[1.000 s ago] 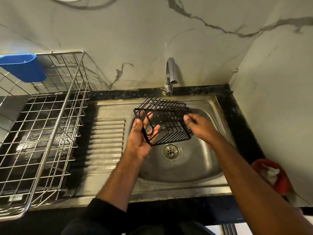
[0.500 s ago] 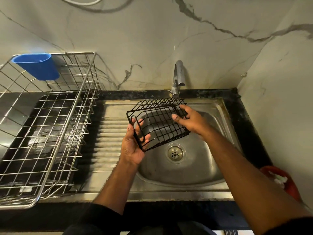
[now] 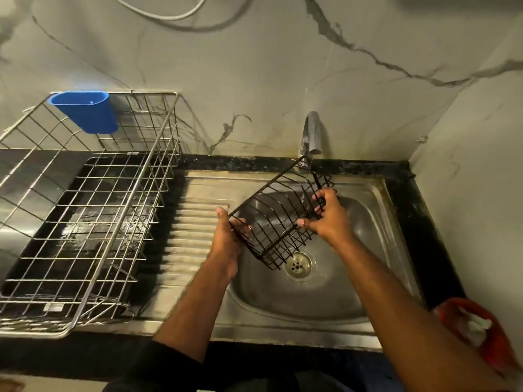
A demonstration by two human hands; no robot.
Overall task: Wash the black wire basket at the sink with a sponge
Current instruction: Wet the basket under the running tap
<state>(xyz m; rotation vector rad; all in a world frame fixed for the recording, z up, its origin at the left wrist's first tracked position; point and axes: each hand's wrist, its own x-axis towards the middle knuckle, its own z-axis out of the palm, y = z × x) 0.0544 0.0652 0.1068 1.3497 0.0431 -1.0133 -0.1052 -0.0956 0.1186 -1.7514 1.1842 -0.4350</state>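
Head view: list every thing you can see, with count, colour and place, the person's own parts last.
wire basket: one, black, tilted over the sink bowl under the tap
tap: one, chrome, at the back wall, thin stream running
sink: one, steel, with drain and ribbed drainboard
dish rack: one, silver wire, left of the sink
cup: one, blue, hung on the rack's rear rim
red object: one, lower right, unclear
left hand: grips the basket's near-left edge
right hand: grips its right side

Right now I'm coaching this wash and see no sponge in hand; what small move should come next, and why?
Probably tilt the black wire basket so the far corner's thin stream from the tap reaches more wires. The left hand and right hand both grip it over the sink, and no sponge is visible.
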